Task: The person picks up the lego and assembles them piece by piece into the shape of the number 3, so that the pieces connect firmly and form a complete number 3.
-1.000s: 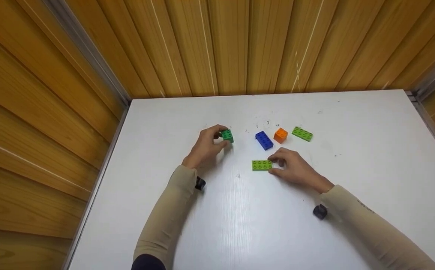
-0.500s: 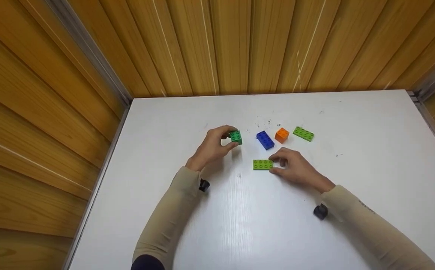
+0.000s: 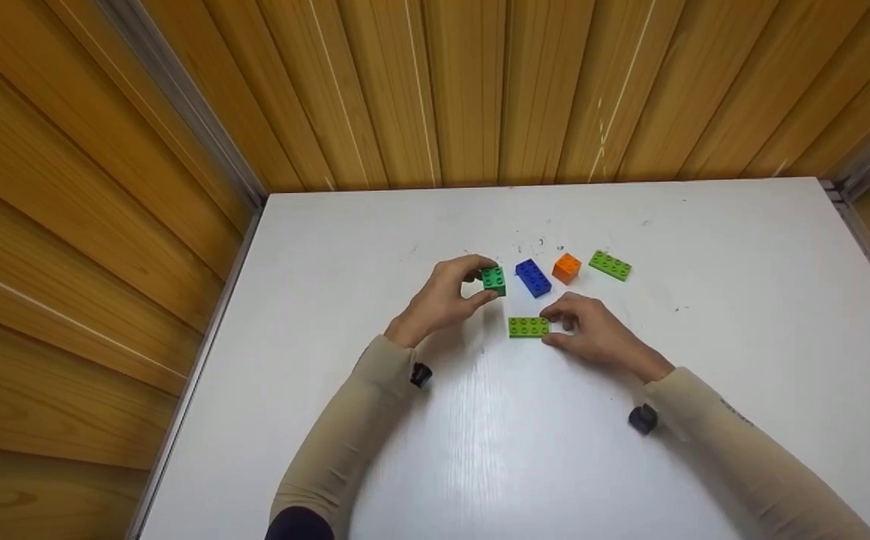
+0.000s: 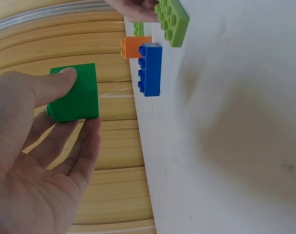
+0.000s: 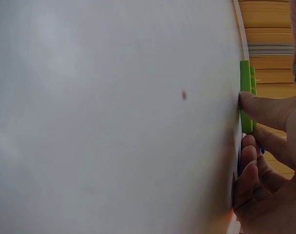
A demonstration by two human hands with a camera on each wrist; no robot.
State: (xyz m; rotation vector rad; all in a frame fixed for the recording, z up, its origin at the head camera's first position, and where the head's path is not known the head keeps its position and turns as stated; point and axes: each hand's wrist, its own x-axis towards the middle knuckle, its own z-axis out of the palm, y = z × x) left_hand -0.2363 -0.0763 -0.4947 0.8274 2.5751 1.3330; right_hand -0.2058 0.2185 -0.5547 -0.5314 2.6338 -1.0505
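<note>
A dark green toy brick (image 4: 80, 95) is pinched between the thumb and fingers of my left hand (image 3: 446, 296). In the head view that green brick (image 3: 493, 280) appears just up and left of a flat lime green brick (image 3: 529, 327), studs on top. My right hand (image 3: 592, 330) grips the lime brick's right end; the right wrist view shows the thumb on the side of this lime brick (image 5: 246, 80), which lies flat on the table. Behind the two hands lie a blue brick (image 3: 533, 278) and an orange brick (image 3: 566, 268).
A second flat lime brick (image 3: 610, 265) lies right of the orange one. The white table (image 3: 742, 247) ends at a wood-plank wall (image 3: 465, 97) at the back, with another plank wall (image 3: 67, 262) on the left. Dark marks speckle the tabletop behind the bricks.
My left hand has carried the dark green brick rightward, closer to the lime brick under my right hand. My right hand and the other bricks have stayed in place.
</note>
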